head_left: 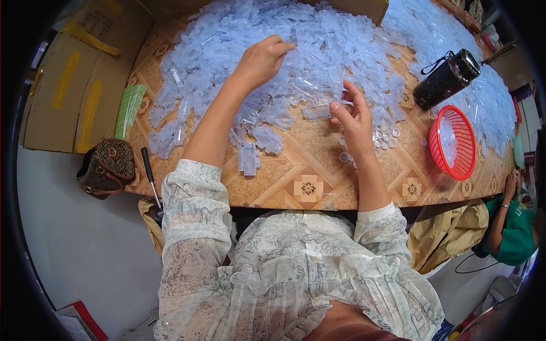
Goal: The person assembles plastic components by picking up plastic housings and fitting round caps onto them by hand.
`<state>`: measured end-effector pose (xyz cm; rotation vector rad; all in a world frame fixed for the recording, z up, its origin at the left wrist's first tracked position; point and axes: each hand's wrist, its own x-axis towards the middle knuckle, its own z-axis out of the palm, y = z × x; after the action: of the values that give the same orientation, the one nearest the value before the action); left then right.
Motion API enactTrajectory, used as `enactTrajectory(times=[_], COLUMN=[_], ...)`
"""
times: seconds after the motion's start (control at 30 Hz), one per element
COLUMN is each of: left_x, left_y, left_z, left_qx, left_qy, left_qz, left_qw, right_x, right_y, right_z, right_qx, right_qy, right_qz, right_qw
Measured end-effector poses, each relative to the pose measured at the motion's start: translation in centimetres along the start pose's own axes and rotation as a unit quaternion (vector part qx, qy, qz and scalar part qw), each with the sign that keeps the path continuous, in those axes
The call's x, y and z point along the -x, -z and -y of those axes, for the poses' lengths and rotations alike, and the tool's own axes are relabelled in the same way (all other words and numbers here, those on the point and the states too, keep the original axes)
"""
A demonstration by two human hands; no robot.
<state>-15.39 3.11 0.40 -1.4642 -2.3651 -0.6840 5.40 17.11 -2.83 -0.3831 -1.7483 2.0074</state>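
A large heap of clear plastic pieces (pixel 227 48), flat and tube-like, covers the far part of the table. Over its middle is my left hand (pixel 261 62), thumb and fingers pinched together; what sits between the tips is too small to make out. Lower and to the right, my right hand (pixel 356 122) curls thumb and fingers round a clear plastic piece (pixel 336 94) standing up at the heap's near edge. Small clear rings (pixel 387 136) lie beside and below that hand. A small stack of clear pieces (pixel 248 159) rests nearer to me, below the left forearm.
At the right stand a red plastic basket (pixel 467 150) with clear bits inside and a black bottle (pixel 446 79). Cardboard boxes (pixel 68 85) and a brown patterned bag (pixel 115 162) are at the left. Another person in a green top (pixel 515 233) sits far right.
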Motion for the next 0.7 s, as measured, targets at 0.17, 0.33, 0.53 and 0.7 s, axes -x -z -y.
enactTrajectory(times=[0.17, 0.33, 0.53, 0.7], left_x=[0.6, -0.2, -4.7, -4.8], left_y=[1.9, 2.1, -1.2, -3.9], left_z=[-1.6, -3.1, -2.2, -1.8], left_qx=[0.014, -0.036, 0.032, -0.040], left_qy=[-0.126, -0.080, 0.043, 0.123], left_qz=[0.074, 0.082, 0.098, 0.095], left_qw=[0.989, 0.993, 0.994, 0.987], right_x=[-0.5, -0.9, -0.8, -0.9], right_y=[0.6, 1.0, 0.9, 1.7], right_z=[-0.2, 0.1, 0.0, -0.3], right_qx=[-0.010, -0.023, -0.045, -0.112], right_qy=[0.019, 0.025, 0.026, 0.016], right_qz=[-0.038, -0.082, -0.088, -0.066], right_qw=[0.999, 0.996, 0.995, 0.991])
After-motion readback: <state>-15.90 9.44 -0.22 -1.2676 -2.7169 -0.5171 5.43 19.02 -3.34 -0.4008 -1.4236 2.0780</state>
